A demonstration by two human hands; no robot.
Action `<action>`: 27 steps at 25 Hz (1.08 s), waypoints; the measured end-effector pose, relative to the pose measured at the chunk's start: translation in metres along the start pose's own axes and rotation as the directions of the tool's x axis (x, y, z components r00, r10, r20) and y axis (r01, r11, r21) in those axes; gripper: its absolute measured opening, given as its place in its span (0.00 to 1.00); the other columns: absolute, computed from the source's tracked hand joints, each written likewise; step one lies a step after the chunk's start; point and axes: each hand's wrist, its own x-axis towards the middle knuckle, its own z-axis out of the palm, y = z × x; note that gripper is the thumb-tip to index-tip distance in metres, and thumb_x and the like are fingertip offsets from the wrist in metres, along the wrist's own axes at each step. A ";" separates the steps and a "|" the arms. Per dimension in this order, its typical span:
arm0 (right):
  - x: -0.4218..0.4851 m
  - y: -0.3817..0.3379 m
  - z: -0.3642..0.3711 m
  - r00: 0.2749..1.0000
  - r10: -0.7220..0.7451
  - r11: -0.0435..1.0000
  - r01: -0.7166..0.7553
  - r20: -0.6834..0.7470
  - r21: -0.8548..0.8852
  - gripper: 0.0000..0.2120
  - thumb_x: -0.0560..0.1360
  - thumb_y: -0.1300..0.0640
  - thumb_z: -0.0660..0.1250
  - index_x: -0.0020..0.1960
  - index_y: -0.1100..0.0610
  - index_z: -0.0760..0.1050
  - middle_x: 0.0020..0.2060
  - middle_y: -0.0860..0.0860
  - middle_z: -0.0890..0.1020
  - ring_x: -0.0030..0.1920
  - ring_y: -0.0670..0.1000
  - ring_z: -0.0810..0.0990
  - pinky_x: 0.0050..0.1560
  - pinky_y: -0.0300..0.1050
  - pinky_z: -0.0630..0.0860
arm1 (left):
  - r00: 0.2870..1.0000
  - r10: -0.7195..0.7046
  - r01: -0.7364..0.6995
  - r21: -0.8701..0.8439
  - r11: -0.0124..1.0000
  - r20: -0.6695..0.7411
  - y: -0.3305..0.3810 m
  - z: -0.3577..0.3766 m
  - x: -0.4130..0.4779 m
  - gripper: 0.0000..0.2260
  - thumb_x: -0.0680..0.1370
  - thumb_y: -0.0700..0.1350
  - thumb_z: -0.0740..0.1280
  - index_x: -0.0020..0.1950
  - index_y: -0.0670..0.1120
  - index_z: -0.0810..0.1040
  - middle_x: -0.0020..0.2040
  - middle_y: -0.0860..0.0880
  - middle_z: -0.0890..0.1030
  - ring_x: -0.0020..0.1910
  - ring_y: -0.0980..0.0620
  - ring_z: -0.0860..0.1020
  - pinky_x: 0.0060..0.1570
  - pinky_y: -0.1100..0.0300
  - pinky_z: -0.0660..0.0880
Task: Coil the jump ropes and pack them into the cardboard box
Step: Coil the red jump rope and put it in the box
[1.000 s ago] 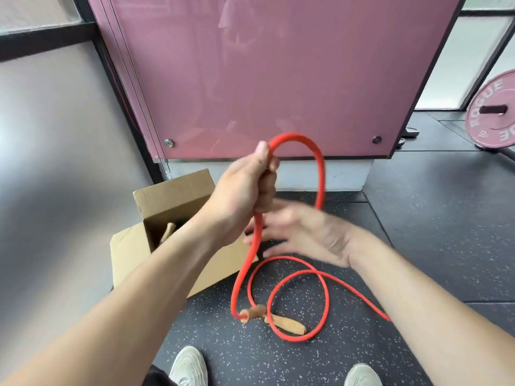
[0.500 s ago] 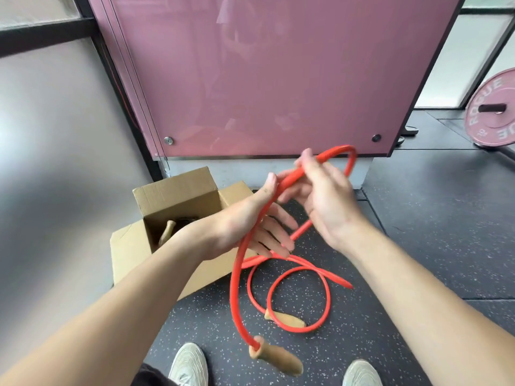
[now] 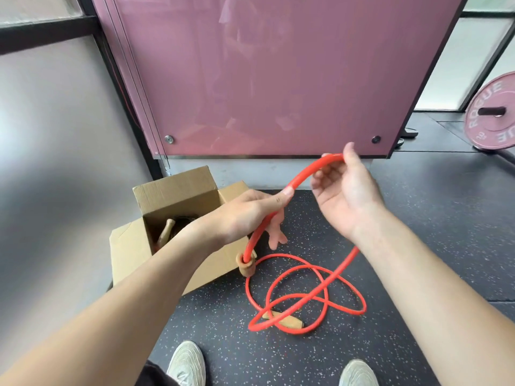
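A red jump rope (image 3: 303, 296) with wooden handles lies partly in loose loops on the floor. My left hand (image 3: 250, 215) grips the rope near one wooden handle (image 3: 246, 266), which dangles just below it. My right hand (image 3: 345, 190) pinches the rope farther along, so a red arc spans between the hands. The second handle (image 3: 287, 320) lies on the floor under the loops. An open cardboard box (image 3: 131, 246) stands on the floor to the left, with another rope's wooden handle (image 3: 167, 229) inside.
A pink glass panel (image 3: 278, 79) rises right behind the box. A pink weight plate (image 3: 493, 112) leans at the far right. My two shoes (image 3: 186, 363) show at the bottom edge on the dark speckled rubber floor (image 3: 418, 246).
My right hand has slid right and up along the rope, widening the arc. The dangling handle has risen close under my left hand. The floor loops have shifted.
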 end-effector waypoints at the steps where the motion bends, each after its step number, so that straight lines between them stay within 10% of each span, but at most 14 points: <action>1: 0.002 -0.005 -0.004 0.998 0.007 0.999 -0.005 -0.058 0.037 0.23 0.83 0.43 0.58 0.39 0.58 0.75 0.28 0.51 0.77 0.24 0.47 0.77 0.27 0.38 0.74 | 1.000 -0.002 0.002 0.001 1.000 0.024 -0.002 0.000 0.000 0.25 0.84 0.58 0.53 0.34 0.43 0.68 0.27 0.41 0.74 0.32 0.43 0.82 0.44 0.55 0.75; 3: 0.001 -0.006 -0.013 0.979 -0.013 0.978 -0.029 -0.202 -0.206 0.23 0.82 0.41 0.60 0.37 0.56 0.74 0.28 0.51 0.77 0.26 0.49 0.79 0.29 0.39 0.74 | 1.000 -0.008 0.010 -0.093 0.996 0.023 -0.003 0.000 -0.001 0.23 0.84 0.59 0.53 0.34 0.47 0.63 0.26 0.47 0.63 0.23 0.49 0.67 0.34 0.56 0.72; 5: 0.003 0.000 -0.025 0.900 -0.347 0.666 0.037 -0.266 -0.745 0.21 0.79 0.42 0.64 0.34 0.55 0.73 0.29 0.50 0.77 0.31 0.53 0.78 0.33 0.43 0.71 | 0.999 -0.036 0.030 -0.241 0.970 -0.017 0.000 0.000 -0.002 0.22 0.84 0.59 0.53 0.34 0.49 0.61 0.28 0.51 0.57 0.24 0.52 0.55 0.25 0.62 0.61; 7: -0.001 0.001 -0.032 0.711 -0.684 0.147 0.355 0.165 -0.923 0.08 0.72 0.49 0.69 0.40 0.53 0.75 0.37 0.48 0.79 0.40 0.50 0.77 0.41 0.42 0.70 | 0.999 -0.043 0.035 -0.328 0.944 -0.015 0.006 0.000 -0.003 0.21 0.84 0.59 0.53 0.33 0.51 0.61 0.28 0.53 0.55 0.24 0.54 0.52 0.22 0.63 0.52; 10: -0.010 0.010 -0.028 0.721 -0.226 -0.073 0.658 0.655 -0.750 0.09 0.69 0.53 0.72 0.49 0.49 0.79 0.39 0.42 0.79 0.41 0.42 0.77 0.44 0.37 0.72 | 0.999 -0.035 0.034 -0.313 0.949 0.003 0.008 -0.002 -0.005 0.21 0.83 0.59 0.54 0.33 0.51 0.63 0.27 0.53 0.55 0.24 0.55 0.51 0.23 0.62 0.48; 12: -0.014 0.012 -0.023 0.779 -0.170 0.015 0.614 0.603 -0.789 0.09 0.69 0.53 0.76 0.38 0.55 0.79 0.26 0.43 0.75 0.29 0.43 0.71 0.32 0.41 0.67 | 1.000 -0.008 0.007 -0.256 0.967 -0.004 0.004 -0.005 -0.007 0.21 0.81 0.59 0.58 0.32 0.50 0.66 0.25 0.52 0.58 0.22 0.54 0.56 0.24 0.62 0.57; 15: -0.014 -0.002 -0.013 0.925 -0.298 0.667 0.378 0.236 -0.642 0.15 0.63 0.61 0.77 0.25 0.57 0.73 0.21 0.49 0.65 0.23 0.48 0.60 0.28 0.44 0.53 | 0.994 0.101 -0.105 -0.204 0.973 -0.030 0.000 -0.014 -0.009 0.21 0.79 0.58 0.62 0.33 0.46 0.69 0.25 0.44 0.72 0.29 0.46 0.80 0.53 0.39 0.75; 17: -0.012 -0.010 -0.010 0.963 -0.261 0.876 0.264 0.063 -0.404 0.20 0.65 0.66 0.73 0.22 0.53 0.67 0.19 0.45 0.59 0.22 0.47 0.52 0.30 0.47 0.46 | 0.990 0.139 -0.131 -0.238 0.962 0.014 0.000 -0.018 -0.012 0.18 0.78 0.55 0.63 0.36 0.43 0.71 0.31 0.40 0.78 0.31 0.38 0.82 0.56 0.42 0.77; 19: -0.015 -0.010 -0.008 0.975 -0.222 0.924 0.203 -0.022 -0.326 0.19 0.67 0.66 0.72 0.26 0.51 0.67 0.20 0.44 0.56 0.22 0.46 0.51 0.30 0.46 0.46 | 0.988 0.116 -0.083 -0.280 0.956 0.104 0.001 -0.011 -0.014 0.15 0.77 0.53 0.66 0.39 0.43 0.74 0.34 0.39 0.80 0.28 0.42 0.81 0.39 0.56 0.78; 24: -0.004 -0.008 -0.013 0.974 -0.174 0.945 0.124 -0.142 -0.304 0.15 0.69 0.60 0.74 0.28 0.52 0.72 0.22 0.45 0.57 0.23 0.46 0.53 0.27 0.42 0.49 | 0.979 0.045 0.028 -0.347 0.937 0.200 0.003 0.010 -0.013 0.18 0.72 0.59 0.69 0.34 0.48 0.68 0.25 0.48 0.66 0.25 0.50 0.68 0.35 0.58 0.73; 27: 0.001 0.006 -0.020 0.975 -0.222 0.738 0.146 -0.033 -0.659 0.17 0.76 0.48 0.69 0.32 0.53 0.72 0.20 0.43 0.65 0.22 0.47 0.62 0.25 0.42 0.60 | 0.969 0.174 0.021 -0.762 0.648 0.175 0.019 0.003 -0.015 0.14 0.71 0.53 0.71 0.38 0.49 0.68 0.25 0.52 0.62 0.23 0.54 0.62 0.29 0.60 0.65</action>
